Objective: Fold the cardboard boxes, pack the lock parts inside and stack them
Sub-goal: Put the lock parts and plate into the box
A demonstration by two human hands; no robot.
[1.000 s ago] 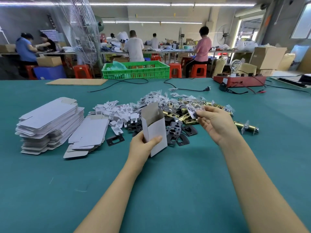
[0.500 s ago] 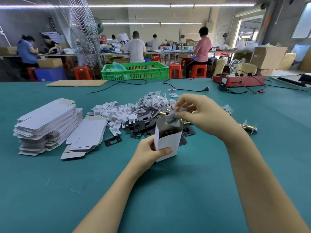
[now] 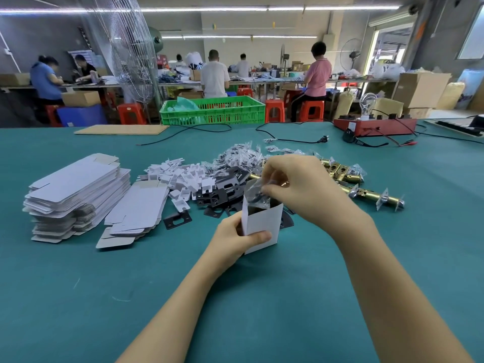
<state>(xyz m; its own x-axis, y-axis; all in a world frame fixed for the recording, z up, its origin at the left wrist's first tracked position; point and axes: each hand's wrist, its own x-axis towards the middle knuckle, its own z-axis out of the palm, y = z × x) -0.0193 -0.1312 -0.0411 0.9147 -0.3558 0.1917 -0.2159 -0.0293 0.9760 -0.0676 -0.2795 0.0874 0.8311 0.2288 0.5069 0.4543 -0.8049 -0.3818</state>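
My left hand [image 3: 235,239] grips a small white cardboard box [image 3: 262,226] standing upright on the green table, its top open. My right hand [image 3: 301,189] is over the opening and pinches a clear plastic bag of small dark parts [image 3: 258,196], which sits partly inside the box. Behind the box lies a heap of lock parts: black strike plates [image 3: 222,192], white plastic pieces [image 3: 183,176], bagged screws [image 3: 241,155] and brass latch bolts [image 3: 372,195]. Flat white box blanks form a tall stack [image 3: 76,189] at the left and a smaller pile [image 3: 138,208] beside it.
A red electrical tester with a bulb [image 3: 374,125] and black cables [image 3: 288,138] lie at the back right. A green crate [image 3: 212,111] and a flat cardboard sheet [image 3: 120,129] sit at the far edge. Several people work at benches behind.
My right hand picked a parts bag from the heap and brought it over the box, now pushing it in. My left hand shifted the box right and stood it upright.
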